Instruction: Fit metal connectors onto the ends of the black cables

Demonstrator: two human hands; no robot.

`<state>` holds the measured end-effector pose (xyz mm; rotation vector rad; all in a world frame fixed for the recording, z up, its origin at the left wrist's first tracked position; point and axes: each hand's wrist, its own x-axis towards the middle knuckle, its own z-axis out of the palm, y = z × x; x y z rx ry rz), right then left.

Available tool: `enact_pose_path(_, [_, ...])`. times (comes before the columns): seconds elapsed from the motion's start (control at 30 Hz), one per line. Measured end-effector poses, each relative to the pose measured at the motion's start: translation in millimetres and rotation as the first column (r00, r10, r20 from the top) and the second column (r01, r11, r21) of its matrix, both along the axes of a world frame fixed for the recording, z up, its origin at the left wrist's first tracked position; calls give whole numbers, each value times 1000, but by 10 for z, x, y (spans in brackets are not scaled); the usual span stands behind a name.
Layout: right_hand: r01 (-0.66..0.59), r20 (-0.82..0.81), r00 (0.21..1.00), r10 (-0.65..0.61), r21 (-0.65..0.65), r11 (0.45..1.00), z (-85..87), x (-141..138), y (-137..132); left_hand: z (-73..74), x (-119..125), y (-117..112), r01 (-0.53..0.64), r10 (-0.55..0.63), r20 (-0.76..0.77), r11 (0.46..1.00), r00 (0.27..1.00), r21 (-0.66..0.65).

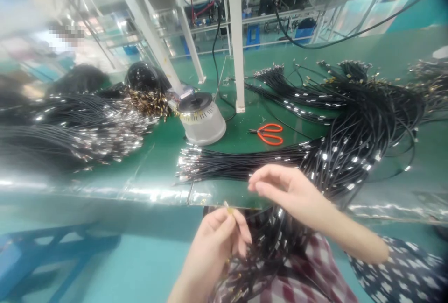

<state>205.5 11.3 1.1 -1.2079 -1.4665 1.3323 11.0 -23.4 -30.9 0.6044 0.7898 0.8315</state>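
My left hand (222, 230) is closed in a pinch above my lap, on the yellow-tipped end of a cable (229, 210). Below it, a loose mass of black cables (276, 233) lies over the lap and hangs by the table edge. My right hand (285, 186) is over the table's front edge, its fingers curled in towards the thumb; anything between the fingertips is too small to make out. Just behind that hand a long bundle of black cables (241, 160) lies on the table, its silvery ends pointing left.
Orange-handled scissors (269, 134) lie behind the bundle, beside a round white device with a black top (203, 121). Cable heaps cover the left (87, 121) and right (371, 111) of the green table. A white post (236, 37) rises from it. A blue stool (52, 256) stands lower left.
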Motion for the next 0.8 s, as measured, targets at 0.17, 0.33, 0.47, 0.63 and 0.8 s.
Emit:
enact_pose_path(0.17, [-96, -8, 995, 95, -92, 991, 8, -219, -58, 74, 122, -38, 34, -33, -70, 999, 997, 7])
enact_pose_path(0.33, [-100, -164, 984, 63, -230, 968, 15, -232, -33, 108, 164, -69, 53, -48, -173, 998, 984, 27])
enact_pose_path(0.47, [-100, -213, 976, 51, -224, 969, 4, -231, -79, 80, 179, -104, 15, 16, -279, 994, 960, 106])
enact_pose_path(0.63, [-109, -64, 993, 100, -148, 983, -51, -256, -143, 29, 226, -156, 15, 74, -436, 980, 897, 198])
enact_pose_path(0.8, [-136, 509, 861, -11, 251, 959, -151, -70, 78, -56, 173, -189, 6, 61, -419, 988, 906, 157])
